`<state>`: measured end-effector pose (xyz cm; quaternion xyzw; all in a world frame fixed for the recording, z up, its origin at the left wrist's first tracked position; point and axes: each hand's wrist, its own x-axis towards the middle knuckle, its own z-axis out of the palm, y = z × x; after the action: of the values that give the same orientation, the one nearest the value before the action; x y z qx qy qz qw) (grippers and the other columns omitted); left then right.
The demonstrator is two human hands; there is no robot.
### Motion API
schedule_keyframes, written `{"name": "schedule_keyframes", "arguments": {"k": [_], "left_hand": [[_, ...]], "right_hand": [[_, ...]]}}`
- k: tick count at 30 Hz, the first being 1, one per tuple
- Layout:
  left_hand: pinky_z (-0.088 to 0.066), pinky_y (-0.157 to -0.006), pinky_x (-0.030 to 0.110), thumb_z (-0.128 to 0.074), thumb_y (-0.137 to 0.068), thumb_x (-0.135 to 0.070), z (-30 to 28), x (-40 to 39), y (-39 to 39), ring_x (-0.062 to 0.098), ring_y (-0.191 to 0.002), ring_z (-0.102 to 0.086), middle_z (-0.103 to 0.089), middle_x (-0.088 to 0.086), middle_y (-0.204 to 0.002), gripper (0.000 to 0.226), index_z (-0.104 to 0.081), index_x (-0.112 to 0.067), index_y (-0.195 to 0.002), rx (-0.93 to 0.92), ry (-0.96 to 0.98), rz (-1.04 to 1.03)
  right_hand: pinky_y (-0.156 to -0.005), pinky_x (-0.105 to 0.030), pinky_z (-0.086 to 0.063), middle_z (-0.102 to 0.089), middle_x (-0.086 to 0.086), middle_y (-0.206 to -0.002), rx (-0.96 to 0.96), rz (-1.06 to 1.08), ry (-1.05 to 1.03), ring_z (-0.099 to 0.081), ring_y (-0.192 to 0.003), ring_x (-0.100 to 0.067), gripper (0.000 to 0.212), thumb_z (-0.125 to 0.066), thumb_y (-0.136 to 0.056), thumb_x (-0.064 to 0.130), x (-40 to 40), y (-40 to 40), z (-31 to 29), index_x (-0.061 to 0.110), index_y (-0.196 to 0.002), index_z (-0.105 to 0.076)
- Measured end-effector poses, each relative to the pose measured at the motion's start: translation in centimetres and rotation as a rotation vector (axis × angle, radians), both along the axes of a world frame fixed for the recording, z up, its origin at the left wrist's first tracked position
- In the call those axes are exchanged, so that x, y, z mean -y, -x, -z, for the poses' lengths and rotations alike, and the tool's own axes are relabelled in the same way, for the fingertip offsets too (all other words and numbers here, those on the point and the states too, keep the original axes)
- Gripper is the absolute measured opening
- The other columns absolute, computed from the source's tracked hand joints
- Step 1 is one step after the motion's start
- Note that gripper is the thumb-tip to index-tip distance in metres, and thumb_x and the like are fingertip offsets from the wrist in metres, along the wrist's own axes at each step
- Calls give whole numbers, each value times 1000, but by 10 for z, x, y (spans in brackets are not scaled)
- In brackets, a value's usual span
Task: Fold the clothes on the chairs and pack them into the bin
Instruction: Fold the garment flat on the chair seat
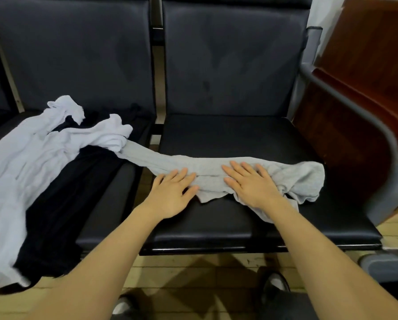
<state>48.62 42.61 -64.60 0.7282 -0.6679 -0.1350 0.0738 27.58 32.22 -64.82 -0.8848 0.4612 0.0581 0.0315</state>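
Head view, looking down on two black chairs side by side. Grey garment [218, 167] stretched in a long band across the right chair seat [239, 135], bunched at its right end, its left end reaching over the gap to the left chair [114, 181]. Left hand [173, 192] flat, fingers straight and spread, fingertips pressing on the grey cloth's near edge. Right hand [251, 183] flat too, palm down on the cloth's middle, fingers straight. White garment [31, 158] crumpled over a black garment [61, 204] on the left chair, both hanging past its front edge. Wooden furniture [359, 88] just beside the right chair. Bin not in sight
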Motion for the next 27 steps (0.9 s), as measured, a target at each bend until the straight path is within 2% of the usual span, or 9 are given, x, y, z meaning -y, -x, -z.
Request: {"name": "schedule_keyframes", "arguments": {"k": [5, 9, 11, 13, 15, 19, 22, 24, 27], "left_hand": [[-2, -112, 32, -22, -99, -52, -4, 9, 32, 10, -144, -7, -13, -11, -158, 51, -24, -37, -148, -68, 22, 74], [-5, -99, 24, -27, -100, -49, -5, 15, 43, 8, -137, -20, -37, -16, -147, 45, -35, -39, -143, -111, 81, 167], [-8, -94, 22, -30, -101, -45, -6, 18, 39, 8, -131, -28, -46, -18, -139, 41, -41, -38, -140, -102, 153, 164], [-12, -97, 25, -29, -101, -42, -6, 24, 33, 9, -132, -30, -41, -18, -143, 39, -44, -36, -137, -52, 279, 110], [-12, -106, 32, -29, -101, -40, -4, 31, 29, 12, -140, -22, -29, -14, -152, 41, -41, -35, -140, -23, 313, 41], [-6, -113, 37, -21, -102, -42, 3, 40, 27, 13, -145, -9, -16, -11, -157, 46, -23, -37, -148, 65, 112, 28], [-13, -110, 36, -19, -100, -49, 7, 37, 25, 14, -141, -22, -25, -11, -155, 49, -26, -36, -147, 77, 115, 10], [-19, -105, 33, -9, -89, -60, 6, 31, 27, 16, -132, -34, -34, -11, -151, 66, -32, -34, -145, 110, 151, 31], [-25, -85, 29, 3, -78, -62, 2, 19, 26, 16, -110, -47, -54, -12, -135, 83, -46, -32, -138, 158, 234, 100]], "right_hand": [[-115, -42, -3, -15, 11, -159, 23, 113, 91, -17, -145, -12, 48, -16, -102, 46, 4, 23, -4, 39, -149, -19], [-113, -42, -9, -40, 12, -148, 163, 168, 130, -33, -137, -8, 43, -22, -102, 41, -1, 33, -11, 36, -140, -41], [-110, -38, -14, -51, 11, -137, 236, 174, 222, -42, -129, -10, 42, -23, -102, 42, -8, 32, -14, 34, -133, -49], [-108, -36, -18, -55, 10, -132, 302, 162, 265, -47, -124, -13, 44, -22, -101, 45, -17, 25, -17, 31, -131, -52], [-111, -36, -19, -49, 7, -140, 343, 174, 176, -42, -130, -15, 43, -26, -101, 43, -26, 18, -16, 29, -136, -47], [-118, -44, -6, -14, 1, -160, 260, 234, -82, -10, -146, -19, 52, -18, -102, 44, -33, 10, -3, 28, -151, -18], [-118, -44, 2, -3, 7, -161, 276, 243, -155, 1, -147, -16, 52, -14, -102, 45, -21, 11, 3, 33, -152, -9], [-118, -41, 4, -2, 10, -161, 266, 203, -140, 3, -147, -13, 51, -12, -102, 44, -11, 17, 4, 36, -152, -9], [-119, -38, 3, -4, 14, -160, 225, 113, -109, 0, -147, -8, 48, -11, -103, 42, 2, 25, 6, 39, -150, -11]]}}
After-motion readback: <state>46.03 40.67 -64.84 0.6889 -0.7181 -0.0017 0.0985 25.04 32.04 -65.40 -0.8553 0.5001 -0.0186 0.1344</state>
